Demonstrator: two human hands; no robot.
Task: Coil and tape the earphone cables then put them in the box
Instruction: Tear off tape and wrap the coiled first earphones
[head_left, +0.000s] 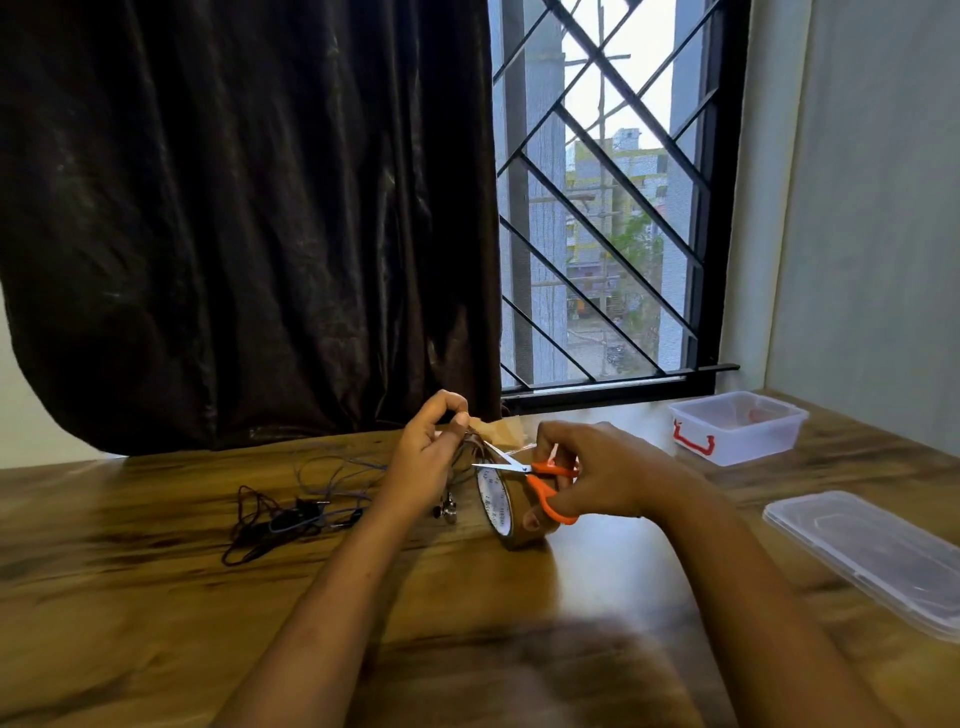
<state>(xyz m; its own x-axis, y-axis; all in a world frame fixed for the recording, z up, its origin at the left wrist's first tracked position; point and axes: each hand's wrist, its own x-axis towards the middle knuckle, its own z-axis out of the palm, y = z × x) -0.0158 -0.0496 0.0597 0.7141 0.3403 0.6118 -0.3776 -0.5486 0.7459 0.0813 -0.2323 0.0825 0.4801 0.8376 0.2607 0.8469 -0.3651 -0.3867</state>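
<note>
Your right hand (597, 473) grips orange scissors (540, 475), blades parted at the tape strip (501, 434) your left hand (426, 457) pinches with a coiled earphone cable (462, 457) over the table's (130, 597) middle. Clear box (737, 431) sits at the far right corner, contents unclear; lid (862, 561) by the right edge.

Both bare forearms reach forward over the middle of the table. The left hand (431, 452) is raised, its thumb and forefinger pinching a tape strip (501, 434). Just beside it, the right hand (602, 475) curls its fingers through orange scissors (543, 480).
</note>
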